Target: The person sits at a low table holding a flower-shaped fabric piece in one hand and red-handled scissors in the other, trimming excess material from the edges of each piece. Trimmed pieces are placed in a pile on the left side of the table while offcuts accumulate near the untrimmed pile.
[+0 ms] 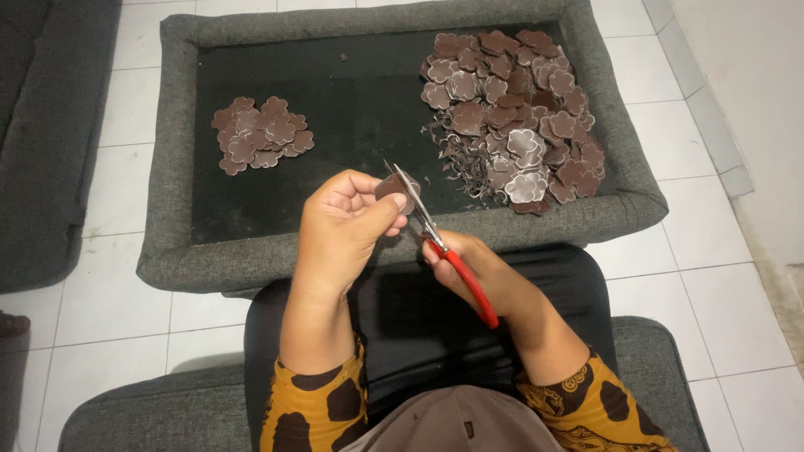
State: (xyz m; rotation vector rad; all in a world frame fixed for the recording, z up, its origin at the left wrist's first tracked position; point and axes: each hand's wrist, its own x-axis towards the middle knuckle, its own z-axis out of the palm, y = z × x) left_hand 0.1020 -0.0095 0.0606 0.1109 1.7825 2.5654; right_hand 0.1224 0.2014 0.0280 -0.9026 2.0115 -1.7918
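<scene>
Both hands grip: left hand [347, 222] half-hides brown piece [392, 187]; right hand [477, 272] covers scissors [435, 238] handles.

One view only: head cam, worn by the person, looking steeply down and a bit fwd over their lap. Close range: both forearms fill the lower middle of frame. The grey padded tray [167, 251] is the landmark, sitting just beyond the knees and spanning the upper frame; white tiled floor [720, 276] shows on either side of it. No 2nd view to overlap with.

Both forearms reach forward, left hand [347, 222] pinching with its fingertips, right hand [481, 276] curled closed.
</scene>
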